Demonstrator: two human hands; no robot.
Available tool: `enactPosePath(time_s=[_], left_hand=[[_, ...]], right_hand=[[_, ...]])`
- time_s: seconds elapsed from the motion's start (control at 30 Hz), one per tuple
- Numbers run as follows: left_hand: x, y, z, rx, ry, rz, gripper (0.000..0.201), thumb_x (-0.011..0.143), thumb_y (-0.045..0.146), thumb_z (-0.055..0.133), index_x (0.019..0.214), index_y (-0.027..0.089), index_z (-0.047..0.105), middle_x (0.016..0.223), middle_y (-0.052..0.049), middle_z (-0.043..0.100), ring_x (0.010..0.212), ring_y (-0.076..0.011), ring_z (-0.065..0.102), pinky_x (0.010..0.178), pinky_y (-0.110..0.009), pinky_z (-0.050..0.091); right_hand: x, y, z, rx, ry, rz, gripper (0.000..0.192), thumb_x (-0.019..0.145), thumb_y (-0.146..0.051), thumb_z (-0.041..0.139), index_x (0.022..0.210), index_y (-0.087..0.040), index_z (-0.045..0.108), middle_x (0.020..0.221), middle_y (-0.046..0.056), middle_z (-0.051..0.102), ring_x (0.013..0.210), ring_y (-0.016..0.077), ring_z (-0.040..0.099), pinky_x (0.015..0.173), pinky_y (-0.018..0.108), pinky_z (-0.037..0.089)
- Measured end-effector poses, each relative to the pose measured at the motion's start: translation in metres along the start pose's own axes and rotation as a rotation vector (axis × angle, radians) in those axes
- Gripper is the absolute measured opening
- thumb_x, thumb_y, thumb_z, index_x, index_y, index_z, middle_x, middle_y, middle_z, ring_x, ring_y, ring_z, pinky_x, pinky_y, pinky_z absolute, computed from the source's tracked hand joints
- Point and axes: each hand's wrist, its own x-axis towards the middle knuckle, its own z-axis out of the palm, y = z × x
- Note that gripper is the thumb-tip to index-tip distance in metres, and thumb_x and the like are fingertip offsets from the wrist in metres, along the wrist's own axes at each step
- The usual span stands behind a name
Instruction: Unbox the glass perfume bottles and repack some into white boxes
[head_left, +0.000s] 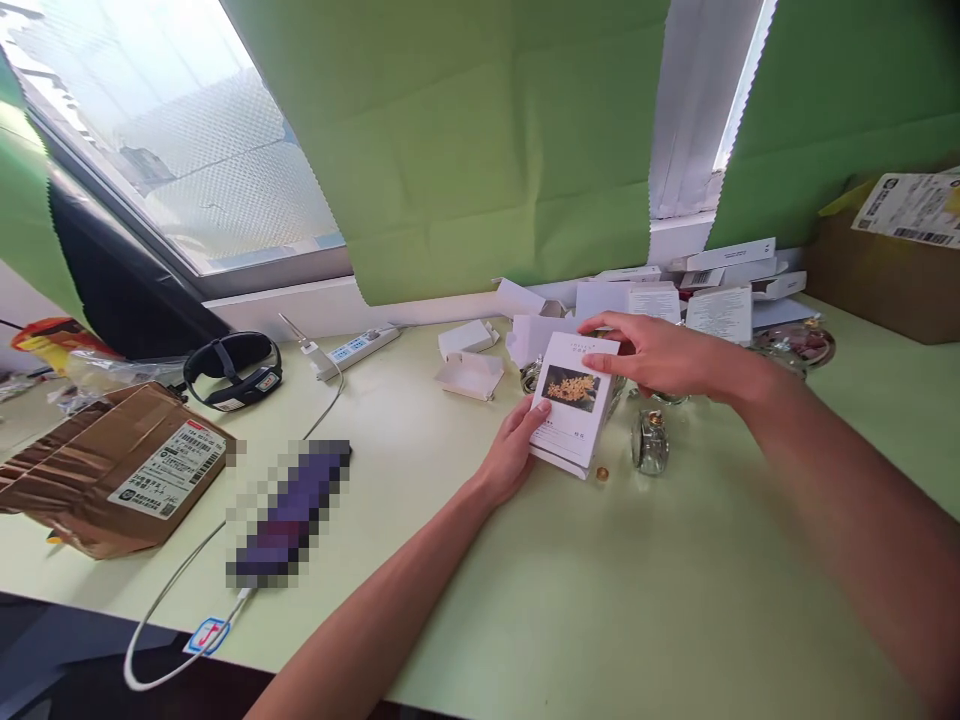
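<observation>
A small white box (574, 405) with a picture of yellow flowers on its face stands tilted on the pale green table (600, 600). My left hand (514, 455) grips its lower left edge. My right hand (660, 355) holds its top right corner, fingers over the top. A small glass bottle (649, 442) stands just right of the box, and a tiny gold cap (601, 474) lies by the box's lower corner. Another glass bottle is partly hidden behind the box.
Opened white boxes (471, 372) and several flat white cartons (720, 290) lie behind. A brown parcel (112, 470), a black headset (232, 372), a power strip (356, 350), a blurred dark object with a white cable (289, 510) sit left. A cardboard box (892, 260) stands far right.
</observation>
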Motion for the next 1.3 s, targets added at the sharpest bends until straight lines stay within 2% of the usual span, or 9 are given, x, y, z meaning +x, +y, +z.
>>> enactPosePath(time_s=[0.1, 0.3, 0.37, 0.5, 0.57, 0.77, 0.9, 1.13, 1.3], left_hand=[[0.001, 0.000, -0.003, 0.029, -0.058, 0.012, 0.040, 0.081, 0.046, 0.068, 0.111, 0.019, 0.062, 0.101, -0.007, 0.071, 0.086, -0.0204, 0.068, 0.068, -0.029, 0.053], [0.000, 0.001, -0.004, 0.074, -0.115, 0.033, 0.038, 0.081, 0.042, 0.070, 0.110, 0.019, 0.061, 0.098, -0.005, 0.069, 0.076, -0.0147, 0.064, 0.065, -0.028, 0.052], [-0.001, 0.002, -0.003, 0.093, -0.118, 0.027, 0.039, 0.080, 0.041, 0.071, 0.111, 0.019, 0.061, 0.099, -0.006, 0.069, 0.077, -0.0149, 0.065, 0.066, -0.028, 0.051], [-0.004, 0.005, -0.002, 0.126, -0.128, 0.030, 0.046, 0.079, 0.039, 0.072, 0.119, 0.021, 0.058, 0.108, -0.008, 0.069, 0.081, -0.0166, 0.067, 0.068, -0.028, 0.050], [-0.004, 0.006, -0.002, 0.130, -0.132, 0.036, 0.050, 0.079, 0.037, 0.073, 0.123, 0.023, 0.056, 0.110, -0.009, 0.069, 0.081, -0.0173, 0.068, 0.068, -0.028, 0.050], [-0.006, 0.009, -0.001, 0.152, -0.150, 0.043, 0.057, 0.078, 0.033, 0.074, 0.130, 0.027, 0.052, 0.106, -0.006, 0.069, 0.080, -0.0177, 0.068, 0.069, -0.029, 0.049], [-0.006, 0.009, -0.001, 0.155, -0.166, 0.048, 0.052, 0.078, 0.033, 0.074, 0.125, 0.026, 0.055, 0.105, -0.006, 0.070, 0.080, -0.0171, 0.068, 0.070, -0.029, 0.049], [-0.006, 0.006, -0.002, 0.160, -0.153, 0.051, 0.046, 0.078, 0.035, 0.074, 0.120, 0.024, 0.057, 0.109, -0.007, 0.069, 0.078, -0.0163, 0.067, 0.070, -0.029, 0.048], [-0.005, 0.004, -0.002, 0.188, -0.171, 0.071, 0.045, 0.081, 0.035, 0.071, 0.120, 0.023, 0.054, 0.107, -0.007, 0.067, 0.077, -0.0151, 0.066, 0.069, -0.028, 0.049]], right_hand=[[0.004, 0.004, -0.001, 0.043, 0.090, 0.027, 0.053, 0.081, -0.053, 0.059, 0.129, -0.033, 0.053, 0.113, 0.005, 0.070, 0.048, 0.0118, 0.056, 0.047, 0.031, 0.049], [0.007, 0.009, -0.004, 0.027, 0.194, 0.031, 0.048, 0.080, -0.053, 0.062, 0.123, -0.033, 0.056, 0.102, 0.004, 0.072, 0.044, 0.0113, 0.053, 0.045, 0.030, 0.046], [0.006, 0.008, -0.004, 0.023, 0.197, 0.053, 0.048, 0.081, -0.054, 0.061, 0.124, -0.033, 0.056, 0.106, 0.004, 0.071, 0.044, 0.0116, 0.054, 0.047, 0.032, 0.047], [0.005, 0.009, -0.004, 0.040, 0.193, 0.087, 0.048, 0.082, -0.054, 0.059, 0.126, -0.034, 0.054, 0.129, 0.006, 0.060, 0.047, 0.0111, 0.057, 0.050, 0.034, 0.051], [0.006, 0.011, -0.004, 0.061, 0.187, 0.083, 0.047, 0.083, -0.053, 0.059, 0.125, -0.033, 0.055, 0.132, 0.006, 0.058, 0.048, 0.0109, 0.058, 0.050, 0.033, 0.052], [0.011, 0.017, -0.004, 0.103, 0.193, 0.058, 0.043, 0.083, -0.047, 0.060, 0.123, -0.031, 0.057, 0.127, 0.007, 0.061, 0.051, 0.0122, 0.060, 0.051, 0.033, 0.054], [0.011, 0.017, -0.003, 0.131, 0.178, 0.043, 0.040, 0.085, -0.045, 0.057, 0.123, -0.031, 0.056, 0.122, 0.006, 0.064, 0.051, 0.0136, 0.062, 0.053, 0.035, 0.055], [0.013, 0.018, -0.001, 0.112, 0.177, -0.012, 0.040, 0.087, -0.046, 0.055, 0.124, -0.031, 0.056, 0.100, 0.003, 0.072, 0.060, 0.0182, 0.066, 0.062, 0.037, 0.055], [0.017, 0.025, 0.000, 0.116, 0.185, -0.046, 0.038, 0.088, -0.044, 0.055, 0.124, -0.031, 0.056, 0.108, 0.004, 0.070, 0.067, 0.0188, 0.067, 0.061, 0.036, 0.057]])
